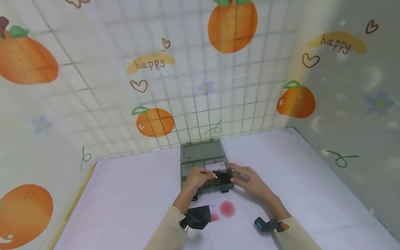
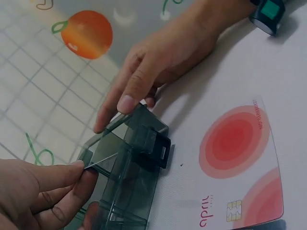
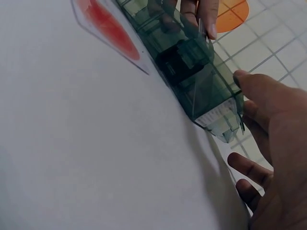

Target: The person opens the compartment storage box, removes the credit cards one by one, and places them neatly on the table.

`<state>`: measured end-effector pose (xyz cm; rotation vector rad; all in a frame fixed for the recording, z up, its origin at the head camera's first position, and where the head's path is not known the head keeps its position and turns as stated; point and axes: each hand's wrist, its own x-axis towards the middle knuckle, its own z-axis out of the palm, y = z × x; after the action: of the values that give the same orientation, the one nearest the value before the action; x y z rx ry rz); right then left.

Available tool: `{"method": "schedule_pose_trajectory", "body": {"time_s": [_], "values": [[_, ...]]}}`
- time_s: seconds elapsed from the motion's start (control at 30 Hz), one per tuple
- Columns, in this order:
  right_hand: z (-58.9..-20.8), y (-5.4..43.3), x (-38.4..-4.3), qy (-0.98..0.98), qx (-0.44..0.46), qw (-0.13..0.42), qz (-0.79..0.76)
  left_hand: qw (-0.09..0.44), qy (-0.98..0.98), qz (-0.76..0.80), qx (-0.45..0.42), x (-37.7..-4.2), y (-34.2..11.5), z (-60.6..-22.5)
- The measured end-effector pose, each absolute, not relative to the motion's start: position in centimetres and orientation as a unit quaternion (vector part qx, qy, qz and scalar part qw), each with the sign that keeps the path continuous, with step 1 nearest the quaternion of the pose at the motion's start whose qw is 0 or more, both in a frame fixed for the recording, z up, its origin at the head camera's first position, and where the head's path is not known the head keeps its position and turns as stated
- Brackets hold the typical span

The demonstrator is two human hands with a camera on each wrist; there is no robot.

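Note:
Between thumb and fingers, my left hand (image 1: 199, 177) pinches a black card (image 1: 222, 178) by its left end, over the front right part of a green translucent compartment box (image 1: 184, 170). The left wrist view shows that card (image 2: 103, 160) nearly edge-on, tilted at the box's compartments. My right hand (image 1: 250, 180) rests at the box's right side, thumb by the card's right end and front rim, fingers spread loosely along the side. Behind the compartments the lid (image 1: 203, 151) stands raised. A whitish printed card (image 1: 216, 166) lies in the back right compartment.
In front of the box lies a white bank card (image 1: 227, 209) with red circles. A dark card (image 1: 203, 209) overlaps its left end, partly covered by my left wrist camera. Another black item (image 1: 194, 198) shows beside my left wrist. A patterned curtain (image 1: 187, 97) hangs behind the white table.

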<state>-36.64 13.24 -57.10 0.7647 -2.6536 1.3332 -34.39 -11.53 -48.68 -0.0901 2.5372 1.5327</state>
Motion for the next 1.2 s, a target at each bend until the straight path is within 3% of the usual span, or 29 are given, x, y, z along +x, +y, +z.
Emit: {"method": "schedule_pose_trajectory", "body": {"time_s": [1.2], "values": [[-57.5, 13.1, -36.6, -0.867, 0.243, 0.045, 0.432, 0.077, 0.813, 0.576, -0.032, -32.6, -16.3, -48.0]]}}
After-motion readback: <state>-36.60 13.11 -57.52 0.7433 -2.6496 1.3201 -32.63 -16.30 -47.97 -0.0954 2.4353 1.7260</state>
